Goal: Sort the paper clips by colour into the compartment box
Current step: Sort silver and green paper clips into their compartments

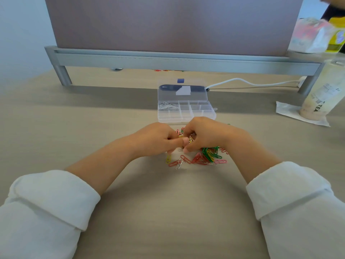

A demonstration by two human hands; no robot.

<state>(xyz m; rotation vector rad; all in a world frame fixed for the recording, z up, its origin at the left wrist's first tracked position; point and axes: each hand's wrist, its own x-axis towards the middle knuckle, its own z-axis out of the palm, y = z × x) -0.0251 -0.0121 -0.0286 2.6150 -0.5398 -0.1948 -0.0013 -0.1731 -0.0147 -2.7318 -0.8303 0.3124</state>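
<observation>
A heap of paper clips (203, 157) in red, green, yellow, pink and white lies on the desk under and in front of my hands. The clear compartment box (211, 114) stands just beyond, its lid up; white clips (168, 106) fill its far-left compartment. My left hand (155, 139) and my right hand (203, 133) meet fingertip to fingertip over the heap, fingers curled. Between them they pinch clips, a yellow one (190, 140) and a white one (180, 149) showing at the fingertips. Which hand holds which clip is hidden.
A monitor stand's grey bar (130, 59) crosses the back, with a dark device (168, 87) and white cable (252, 82) behind the box. A drink cup (323, 92) on a napkin stands at the right. One white clip (215, 109) lies beside the box.
</observation>
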